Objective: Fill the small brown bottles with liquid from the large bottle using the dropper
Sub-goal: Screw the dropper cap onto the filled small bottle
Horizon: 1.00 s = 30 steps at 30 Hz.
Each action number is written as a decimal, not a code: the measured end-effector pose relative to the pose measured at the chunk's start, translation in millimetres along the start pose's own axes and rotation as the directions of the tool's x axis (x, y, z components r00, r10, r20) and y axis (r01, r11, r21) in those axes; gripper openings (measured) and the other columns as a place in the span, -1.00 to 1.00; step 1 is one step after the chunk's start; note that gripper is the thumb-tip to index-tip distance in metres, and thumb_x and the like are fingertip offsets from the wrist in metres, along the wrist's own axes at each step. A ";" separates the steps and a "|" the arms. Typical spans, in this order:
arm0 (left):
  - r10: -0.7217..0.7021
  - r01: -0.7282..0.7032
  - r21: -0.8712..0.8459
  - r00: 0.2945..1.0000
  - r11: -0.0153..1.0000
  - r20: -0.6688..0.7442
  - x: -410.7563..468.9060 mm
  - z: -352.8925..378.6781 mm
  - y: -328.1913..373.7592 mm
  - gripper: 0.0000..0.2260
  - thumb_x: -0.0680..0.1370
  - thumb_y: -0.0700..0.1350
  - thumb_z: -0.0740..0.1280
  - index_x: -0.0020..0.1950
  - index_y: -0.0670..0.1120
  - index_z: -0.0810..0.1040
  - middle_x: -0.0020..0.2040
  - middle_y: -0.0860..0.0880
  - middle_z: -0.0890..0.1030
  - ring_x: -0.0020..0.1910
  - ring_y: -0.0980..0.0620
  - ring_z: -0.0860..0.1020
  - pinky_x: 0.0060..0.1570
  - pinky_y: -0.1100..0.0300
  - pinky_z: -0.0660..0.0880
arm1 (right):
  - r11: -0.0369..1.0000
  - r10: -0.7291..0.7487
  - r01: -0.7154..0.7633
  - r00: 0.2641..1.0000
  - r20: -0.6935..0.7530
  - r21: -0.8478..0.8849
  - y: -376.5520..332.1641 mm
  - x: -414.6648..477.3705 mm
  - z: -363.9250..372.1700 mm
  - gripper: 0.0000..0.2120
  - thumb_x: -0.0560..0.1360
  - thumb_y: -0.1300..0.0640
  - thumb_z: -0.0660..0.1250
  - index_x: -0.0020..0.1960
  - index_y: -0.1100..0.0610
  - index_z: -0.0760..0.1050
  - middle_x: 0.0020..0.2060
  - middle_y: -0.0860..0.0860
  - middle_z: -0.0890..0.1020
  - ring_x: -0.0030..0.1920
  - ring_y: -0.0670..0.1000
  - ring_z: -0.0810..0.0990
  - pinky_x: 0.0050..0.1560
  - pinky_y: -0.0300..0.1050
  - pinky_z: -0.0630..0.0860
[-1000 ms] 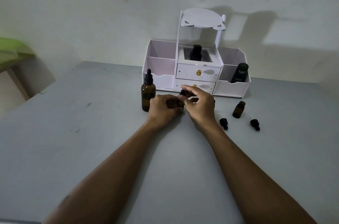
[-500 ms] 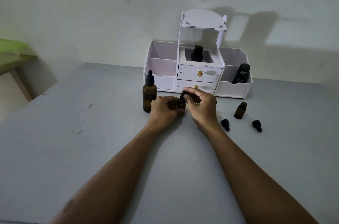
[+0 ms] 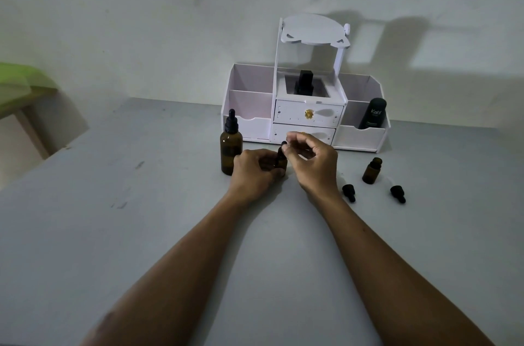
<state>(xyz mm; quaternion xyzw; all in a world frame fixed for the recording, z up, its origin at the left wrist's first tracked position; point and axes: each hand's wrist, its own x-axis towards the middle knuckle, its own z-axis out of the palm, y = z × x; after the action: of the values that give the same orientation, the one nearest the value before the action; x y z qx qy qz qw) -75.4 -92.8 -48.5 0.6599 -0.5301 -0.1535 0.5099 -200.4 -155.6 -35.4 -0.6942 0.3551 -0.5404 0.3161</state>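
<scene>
A large brown bottle [image 3: 230,153] with a black dropper cap stands upright on the grey table [image 3: 113,232]. Just to its right, my left hand [image 3: 255,172] is wrapped around a small brown bottle [image 3: 281,160]. My right hand [image 3: 312,161] pinches the black dropper cap [image 3: 283,144] on top of that small bottle. A second small brown bottle [image 3: 372,170] stands uncapped further right. Two black dropper caps [image 3: 348,192] [image 3: 397,193] lie on the table in front of it.
A white organiser [image 3: 360,136] with two drawers and side compartments stands against the wall behind the bottles. It holds a black tube [image 3: 372,113] on the right and a black bottle [image 3: 304,83] in the middle. A green-topped stool [image 3: 17,82] is at far left.
My right hand's fingers have shifted on the cap atop the small bottle, with the palm now lifted. My left hand stays on the bottle. The view has shifted slightly.
</scene>
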 end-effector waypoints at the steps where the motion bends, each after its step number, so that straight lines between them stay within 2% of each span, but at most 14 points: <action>1: 0.000 0.000 0.003 1.000 1.000 -0.003 0.0 0.1 0.2 -0.68 0.42 -0.21 0.55 0.16 -0.12 0.71 -0.04 -0.02 0.75 -0.18 0.32 0.63 -0.13 0.59 0.46 | 1.000 -0.001 0.001 1.000 0.013 -0.018 0.2 -0.4 0.5 -0.81 0.42 0.23 0.50 0.02 0.06 0.70 -0.09 -0.08 0.74 -0.07 -0.11 0.71 0.12 0.00 0.65; 6: 0.004 -0.003 0.010 1.000 1.000 -0.003 -0.3 0.1 -0.2 -0.67 0.42 -0.21 0.56 0.18 -0.11 0.70 -0.02 -0.03 0.75 -0.17 0.29 0.64 -0.12 0.59 0.47 | 0.998 -0.005 0.003 1.000 -0.023 -0.059 -0.8 0.8 0.7 -0.87 0.35 0.17 0.57 -0.12 0.07 0.67 -0.24 -0.08 0.71 -0.22 -0.07 0.69 -0.02 0.03 0.66; 8: 0.007 -0.007 0.014 1.000 1.000 0.000 -0.8 -0.1 0.2 -0.68 0.43 -0.20 0.55 0.18 -0.11 0.71 -0.03 -0.02 0.75 -0.15 0.26 0.65 -0.11 0.57 0.48 | 0.999 -0.015 0.015 1.000 -0.020 -0.031 -2.7 -1.0 0.2 -0.86 0.39 0.17 0.54 -0.06 0.07 0.66 -0.19 -0.07 0.71 -0.16 -0.08 0.69 0.01 -0.03 0.66; 10: 0.005 -0.005 0.008 1.000 1.000 -0.004 -1.5 0.0 1.0 -0.70 0.42 -0.21 0.55 0.15 -0.10 0.71 -0.05 0.00 0.75 -0.16 0.27 0.66 -0.12 0.56 0.49 | 1.000 -0.016 0.016 1.000 0.015 -0.022 -4.9 -1.9 0.8 -0.80 0.42 0.26 0.50 0.03 0.09 0.69 -0.09 -0.05 0.73 -0.09 -0.10 0.70 0.07 -0.07 0.66; 12: 0.002 -0.001 0.004 1.000 1.000 -0.016 -2.2 0.1 2.1 -0.72 0.41 -0.22 0.54 0.12 -0.09 0.72 -0.09 0.01 0.75 -0.20 0.34 0.63 -0.15 0.56 0.49 | 0.998 -0.019 0.021 1.000 0.024 -0.061 -4.7 -1.6 2.5 -0.80 0.42 0.30 0.50 0.01 0.12 0.70 -0.11 -0.03 0.74 -0.11 -0.10 0.71 0.07 -0.07 0.65; 16: 0.004 -0.004 0.015 1.000 1.000 -0.012 -2.0 1.0 2.0 -0.69 0.41 -0.21 0.55 0.15 -0.08 0.71 -0.11 0.05 0.72 -0.22 0.39 0.59 -0.17 0.59 0.45 | 0.998 -0.013 0.012 1.000 -0.014 -0.054 -2.1 1.2 1.8 -0.83 0.36 0.21 0.58 -0.10 0.13 0.65 -0.24 -0.03 0.71 -0.22 -0.06 0.68 -0.07 -0.12 0.66; 19: 0.003 -0.002 0.022 1.000 1.000 -0.007 -1.1 0.9 1.6 -0.71 0.42 -0.19 0.54 0.14 -0.09 0.72 -0.07 0.02 0.74 -0.19 0.35 0.61 -0.16 0.60 0.45 | 1.000 -0.029 0.029 1.000 -0.001 0.003 -5.0 -1.8 1.1 -0.83 0.44 0.25 0.50 0.02 0.12 0.66 -0.13 -0.03 0.71 -0.12 -0.14 0.68 -0.01 -0.26 0.62; 22: 0.005 -0.004 0.029 1.000 1.000 -0.008 -1.0 0.7 1.7 -0.70 0.43 -0.19 0.55 0.15 -0.09 0.71 -0.05 0.00 0.75 -0.19 0.32 0.62 -0.14 0.59 0.47 | 0.998 -0.035 0.036 0.999 0.009 -0.052 -3.4 -1.6 1.8 -0.84 0.45 0.28 0.47 0.01 0.13 0.69 -0.12 -0.06 0.72 -0.13 -0.16 0.67 0.03 -0.18 0.61; 25: -0.003 0.003 0.028 1.000 1.000 -0.006 -1.4 1.6 1.2 -0.69 0.44 -0.19 0.54 0.17 -0.09 0.70 -0.03 -0.01 0.74 -0.17 0.25 0.65 -0.17 0.61 0.45 | 0.996 -0.012 0.012 1.000 -0.006 -0.084 0.5 0.8 0.9 -0.87 0.39 0.18 0.56 -0.09 0.10 0.67 -0.20 -0.07 0.71 -0.17 -0.08 0.68 -0.01 -0.04 0.66; 27: 0.003 -0.003 0.030 1.000 1.000 -0.009 -2.2 1.9 1.6 -0.69 0.44 -0.18 0.53 0.18 -0.09 0.70 -0.02 -0.01 0.74 -0.16 0.22 0.65 -0.18 0.61 0.45 | 0.997 -0.021 0.020 1.000 -0.010 -0.068 -0.5 -0.8 0.6 -0.84 0.40 0.17 0.56 -0.04 0.08 0.65 -0.17 -0.07 0.70 -0.14 -0.09 0.68 0.00 -0.08 0.66; 30: 0.002 -0.002 0.025 1.000 1.000 -0.010 -2.7 1.0 2.1 -0.70 0.44 -0.18 0.53 0.17 -0.10 0.70 -0.04 0.00 0.73 -0.16 0.25 0.63 -0.21 0.61 0.44 | 1.000 0.000 0.000 1.000 0.024 0.023 -4.5 -2.2 0.0 -0.74 0.46 0.30 0.46 0.11 0.09 0.66 -0.05 -0.04 0.72 -0.03 -0.14 0.69 0.11 -0.16 0.63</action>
<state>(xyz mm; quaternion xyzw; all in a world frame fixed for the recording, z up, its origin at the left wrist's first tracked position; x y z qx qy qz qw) -78.3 -90.8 -48.1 0.6664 -0.5302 -0.1432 0.5044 -200.0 -151.3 -32.8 -0.6969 0.3451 -0.5361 0.3283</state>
